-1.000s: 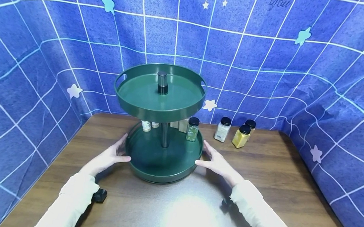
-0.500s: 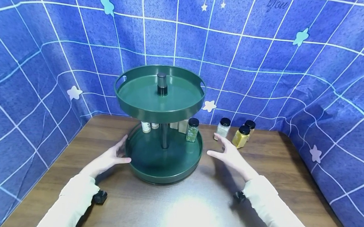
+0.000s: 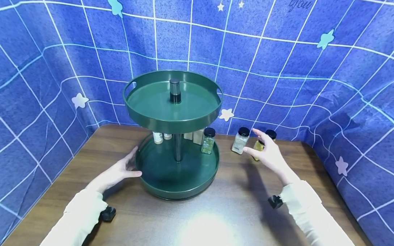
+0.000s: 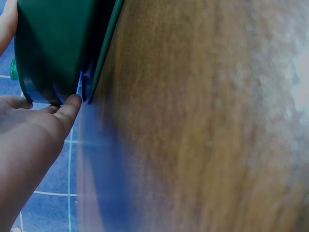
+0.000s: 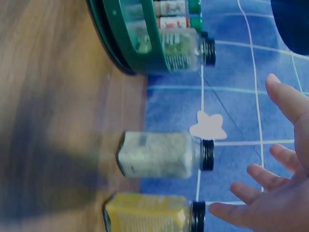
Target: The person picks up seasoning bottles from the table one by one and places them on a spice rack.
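Observation:
A dark green two-tier turntable rack (image 3: pixel 175 194) stands on the table. My left hand (image 3: pixel 117 174) rests at the left side of its lower tray, thumb and fingers spread along the outer wall; in the left wrist view its fingertips touch the green wall (image 4: pixel 48 53). My right hand (image 3: pixel 269 156) hovers with fingers apart and nothing in it, by several black-lidded spice jars. Nearest are a jar with whitish contents (image 3: pixel 239 143) and a jar with yellow contents (image 5: pixel 145 212), partly hidden behind the hand in the head view. A third jar (image 3: pixel 270 134) stands behind them.
On the lower tray stand a green-labelled jar (image 3: pixel 208 144) at the right and small white bottles (image 3: pixel 157 137) at the back left, partly hidden by the upper tray (image 3: pixel 172 121). A blue patterned cloth (image 3: pixel 283 68) hangs behind and beside the wooden table (image 3: pixel 194 213).
My right hand has left the right side of the lower tray and moved right to the loose jars. The left hand has stayed at the tray.

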Demonstrator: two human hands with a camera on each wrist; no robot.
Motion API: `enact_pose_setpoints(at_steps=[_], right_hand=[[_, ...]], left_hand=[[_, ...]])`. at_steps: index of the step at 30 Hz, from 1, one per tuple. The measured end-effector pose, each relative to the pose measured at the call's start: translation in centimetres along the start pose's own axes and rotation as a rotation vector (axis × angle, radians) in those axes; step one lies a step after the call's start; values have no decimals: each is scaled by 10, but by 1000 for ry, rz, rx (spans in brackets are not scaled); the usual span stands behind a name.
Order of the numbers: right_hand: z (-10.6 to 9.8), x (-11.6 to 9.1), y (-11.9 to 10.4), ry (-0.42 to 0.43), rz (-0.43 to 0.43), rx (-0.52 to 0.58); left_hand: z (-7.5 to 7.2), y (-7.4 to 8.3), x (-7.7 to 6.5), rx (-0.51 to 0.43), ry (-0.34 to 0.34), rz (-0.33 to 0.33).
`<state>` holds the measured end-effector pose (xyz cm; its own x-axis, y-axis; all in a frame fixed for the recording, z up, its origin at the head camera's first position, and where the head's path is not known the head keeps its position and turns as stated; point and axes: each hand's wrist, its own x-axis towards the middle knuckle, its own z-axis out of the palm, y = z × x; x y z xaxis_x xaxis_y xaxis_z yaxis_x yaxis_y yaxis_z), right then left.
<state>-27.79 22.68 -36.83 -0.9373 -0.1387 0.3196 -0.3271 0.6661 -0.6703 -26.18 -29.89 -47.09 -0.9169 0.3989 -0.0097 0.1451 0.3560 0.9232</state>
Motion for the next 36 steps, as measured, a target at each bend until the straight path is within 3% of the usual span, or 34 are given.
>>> enact_pose_setpoints(at_steps=[7,14,26,36], right_hand=[[-13,6,14,123,48,-12],[-13,6,32,225,75,14],[8,8,73,375,64,34],[30,7,90,446,154,122]], left_hand=[[0,3,0,19,-2,6],[-1,6,0,33,2,-7],[-1,1,0,24,3,6],[0,-1,0,22,6,0]])
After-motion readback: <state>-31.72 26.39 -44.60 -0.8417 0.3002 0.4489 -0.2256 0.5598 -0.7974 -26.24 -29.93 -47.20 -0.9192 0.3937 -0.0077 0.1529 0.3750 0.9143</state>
